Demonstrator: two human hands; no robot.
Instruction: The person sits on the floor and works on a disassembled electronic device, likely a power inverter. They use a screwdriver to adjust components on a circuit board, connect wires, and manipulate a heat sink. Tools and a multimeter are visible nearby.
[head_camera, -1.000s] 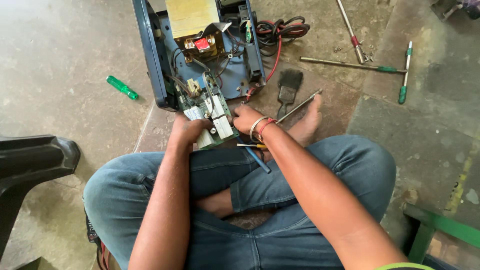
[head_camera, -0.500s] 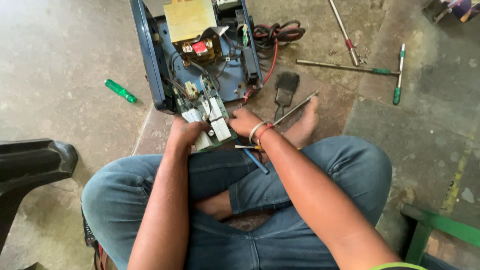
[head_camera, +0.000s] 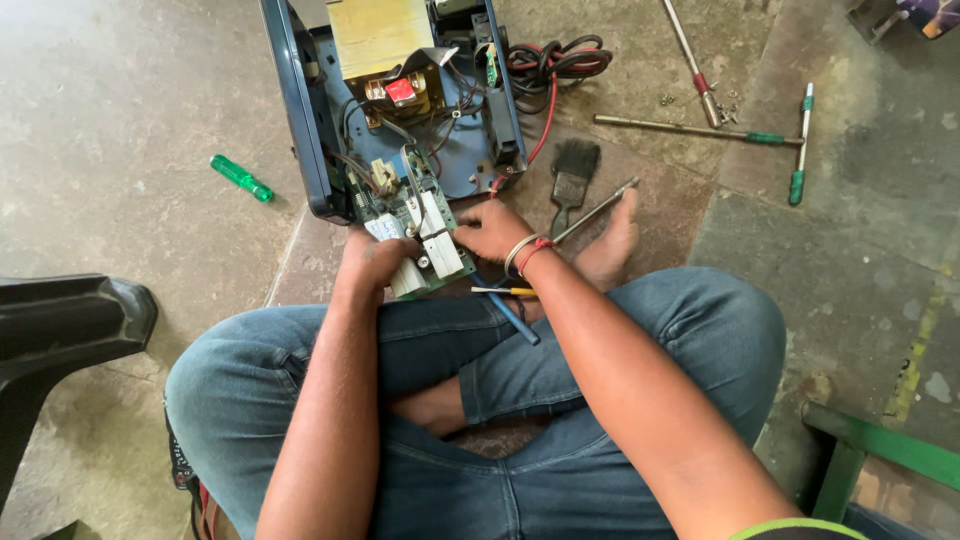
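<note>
You are sitting cross-legged on the floor (head_camera: 120, 120), gripping a green circuit board (head_camera: 415, 235) at the open end of a blue metal case (head_camera: 400, 100). Your left hand (head_camera: 375, 258) is curling closed around the board's near-left edge, seemingly steadying it, while your right hand (head_camera: 490, 230) is pinching its right side. A yellowish block (head_camera: 372, 35) is sitting deeper inside the case. A paintbrush (head_camera: 572, 178) and a green-handled T-wrench (head_camera: 740, 135) are lying just right, within reach; a small green screwdriver handle (head_camera: 240, 178) is lying left.
</note>
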